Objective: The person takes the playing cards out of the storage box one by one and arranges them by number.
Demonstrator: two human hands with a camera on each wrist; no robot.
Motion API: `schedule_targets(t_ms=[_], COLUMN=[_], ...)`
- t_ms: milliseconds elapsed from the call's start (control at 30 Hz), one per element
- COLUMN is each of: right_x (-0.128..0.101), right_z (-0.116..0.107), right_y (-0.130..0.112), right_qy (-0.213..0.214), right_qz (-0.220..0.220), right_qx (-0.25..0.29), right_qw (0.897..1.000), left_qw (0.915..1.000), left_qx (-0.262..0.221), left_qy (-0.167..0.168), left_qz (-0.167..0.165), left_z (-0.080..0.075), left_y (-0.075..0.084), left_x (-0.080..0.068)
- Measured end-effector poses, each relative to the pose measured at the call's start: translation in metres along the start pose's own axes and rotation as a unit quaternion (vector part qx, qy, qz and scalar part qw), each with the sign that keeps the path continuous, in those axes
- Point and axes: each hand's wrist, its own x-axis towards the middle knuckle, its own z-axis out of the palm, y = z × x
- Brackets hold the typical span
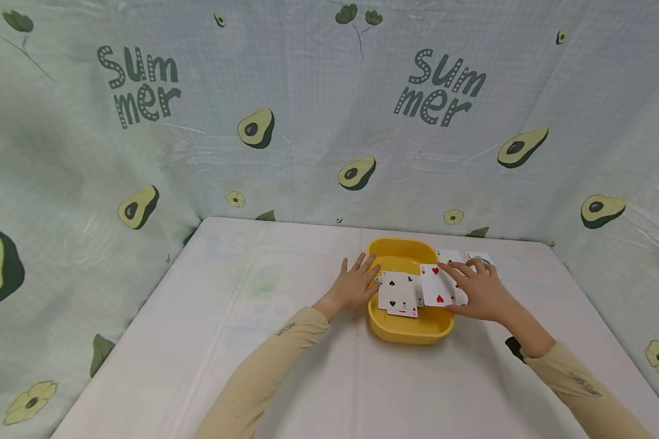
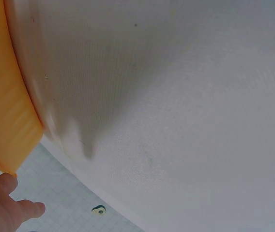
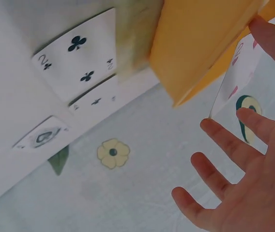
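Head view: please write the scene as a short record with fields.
surface: white table
container: yellow tray
in tray: black-suit cards
left hand: fingers straight, resting on the tray's left rim
right hand: holds a red hearts card over the tray's right edge
beside tray: more cards on the table
backdrop: avocado-print cloth
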Motion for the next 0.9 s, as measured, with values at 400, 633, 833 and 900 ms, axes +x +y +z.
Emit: schedule_targets(t_ms=[400,633,833,900], right_x=[-0.015,-0.023,-0.029,-0.03], right_z=[-0.002,0.005,0.01,0.014], right_y=[0.026,0.049,0.066,0.073], right_qy=[0.01,0.021,0.035,0.04], right_qz=[0.007,0.003,0.005,0.006], right_qx=[-0.006,-0.01,-0.014,-0.019], right_qw=[1.0,1.0,0.999,0.999], left_qw=[1.0,1.0,1.0,1.0], left_qx=[0.0,-0.001,0.001,-0.001], left_qy=[0.0,-0.004,-0.002,-0.002], left_qz=[-0.001,-0.005,-0.006,-0.006], left_z=[-0.002,-0.002,-0.002,-0.002], left_y=[0.001,0.002,0.001,0.001], left_x=[-0.001,0.0,0.002,0.002])
